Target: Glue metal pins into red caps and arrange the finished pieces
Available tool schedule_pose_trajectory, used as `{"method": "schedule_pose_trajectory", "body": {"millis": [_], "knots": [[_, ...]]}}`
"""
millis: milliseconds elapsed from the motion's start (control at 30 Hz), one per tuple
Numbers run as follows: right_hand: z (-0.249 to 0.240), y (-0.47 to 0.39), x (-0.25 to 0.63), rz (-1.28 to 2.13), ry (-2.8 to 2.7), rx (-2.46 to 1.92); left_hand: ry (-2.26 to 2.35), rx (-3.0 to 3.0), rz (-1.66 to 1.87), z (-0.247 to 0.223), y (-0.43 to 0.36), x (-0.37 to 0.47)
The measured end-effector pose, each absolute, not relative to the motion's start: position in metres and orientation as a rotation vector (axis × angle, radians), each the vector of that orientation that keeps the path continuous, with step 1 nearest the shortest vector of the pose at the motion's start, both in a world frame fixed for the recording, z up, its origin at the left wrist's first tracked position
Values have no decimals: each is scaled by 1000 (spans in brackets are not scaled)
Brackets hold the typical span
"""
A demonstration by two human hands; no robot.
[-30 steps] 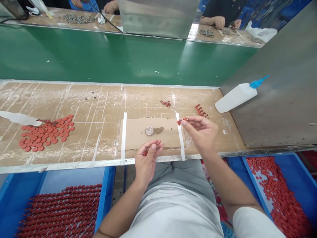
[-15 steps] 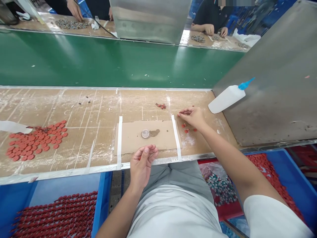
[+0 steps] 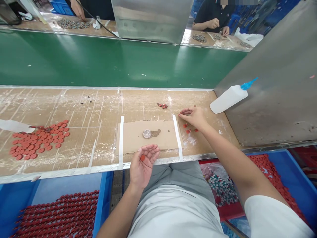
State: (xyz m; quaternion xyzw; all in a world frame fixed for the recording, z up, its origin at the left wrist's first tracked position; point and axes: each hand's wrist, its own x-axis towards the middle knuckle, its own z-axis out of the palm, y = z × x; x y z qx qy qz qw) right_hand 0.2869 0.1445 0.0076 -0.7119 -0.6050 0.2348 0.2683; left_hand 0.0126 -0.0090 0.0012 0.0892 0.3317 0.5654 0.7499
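My left hand [image 3: 143, 167] is turned palm up at the table's front edge, fingers loosely spread. A small round red disc [image 3: 142, 157] rests in it beside the thumb. My right hand [image 3: 194, 117] reaches over the table on the right, thumb and fingertips pinched on a tiny red piece [image 3: 180, 113], mostly hidden. Just below that hand lie several small red-and-metal pieces [image 3: 188, 131]. Between the hands a cardboard sheet [image 3: 132, 142] is taped down, bearing a small round clear dish [image 3: 147, 133] with a wet brown stain [image 3: 156, 133] beside it.
A white squeeze bottle [image 3: 229, 99] with a blue nozzle leans against the metal panel [image 3: 274, 86]. Red discs [image 3: 37, 142] are heaped at left; a small red cluster [image 3: 162, 105] lies at the back. Blue bins [image 3: 105, 198] stand below. Co-workers sit beyond the green strip [image 3: 99, 62].
My left hand has opened, its thumb moving aside and uncovering the red disc. My right hand stays almost in place, still pinching. The view has shifted slightly.
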Motion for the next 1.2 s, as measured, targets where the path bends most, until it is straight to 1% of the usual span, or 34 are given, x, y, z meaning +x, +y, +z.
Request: {"method": "schedule_pose_trajectory", "body": {"millis": [100, 233, 333, 500, 700, 800, 900, 1000, 1100, 1200], "knots": [[17, 142, 283, 551, -1680, -1948, 729, 185, 1237, 3, -9, 12], [30, 146, 266, 274, -1859, -1891, 709, 149, 1242, 7, -7, 10], [35, 161, 241, 169, -2116, -1798, 674, 88, 1227, 11, -6, 8], [31, 200, 196, 25, -2425, -1832, 620, -19, 1185, 15, -5, 5], [12, 228, 183, 85, -2369, -1914, 559, -53, 1188, 16, -6, -2], [8, 230, 185, 23, -2380, -1803, 550, -35, 1202, 15, -5, -3], [15, 226, 184, -50, -2361, -1641, 561, -16, 1201, 15, -3, -3], [36, 207, 178, 29, -2257, -1540, 566, -14, 1187, 15, -1, -1], [60, 161, 168, 326, -2113, -1461, 559, -16, 1190, 15, 1, 2], [68, 96, 155, 573, -2087, -1241, 571, -10, 1235, 15, 3, 6]]}}
